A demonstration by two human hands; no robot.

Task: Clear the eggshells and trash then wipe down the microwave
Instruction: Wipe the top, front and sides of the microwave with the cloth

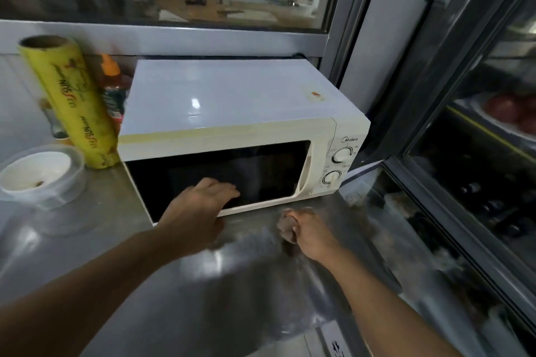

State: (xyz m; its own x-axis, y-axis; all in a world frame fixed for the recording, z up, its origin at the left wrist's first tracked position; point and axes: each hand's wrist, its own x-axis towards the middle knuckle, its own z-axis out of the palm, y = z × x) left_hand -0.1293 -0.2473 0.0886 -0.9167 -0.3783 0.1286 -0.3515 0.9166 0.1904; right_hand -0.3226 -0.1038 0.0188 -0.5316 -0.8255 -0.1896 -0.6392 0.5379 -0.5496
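Left hand (203, 200) touches microwave (232, 124); right hand (304, 229) perhaps clutching something.

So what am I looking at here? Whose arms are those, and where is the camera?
There is no machine here: a person wears one wide-angle camera on the head, looking down at their own two bare arms. The left hand rests with fairly straight fingers on the closed door of a cream microwave. The right hand is curled around something small and brownish, too blurred to name. Everything stands on a steel counter. Left of the microwave are a yellow roll of cling film, an orange-capped bottle behind it, and a clear plastic container with a white inside.
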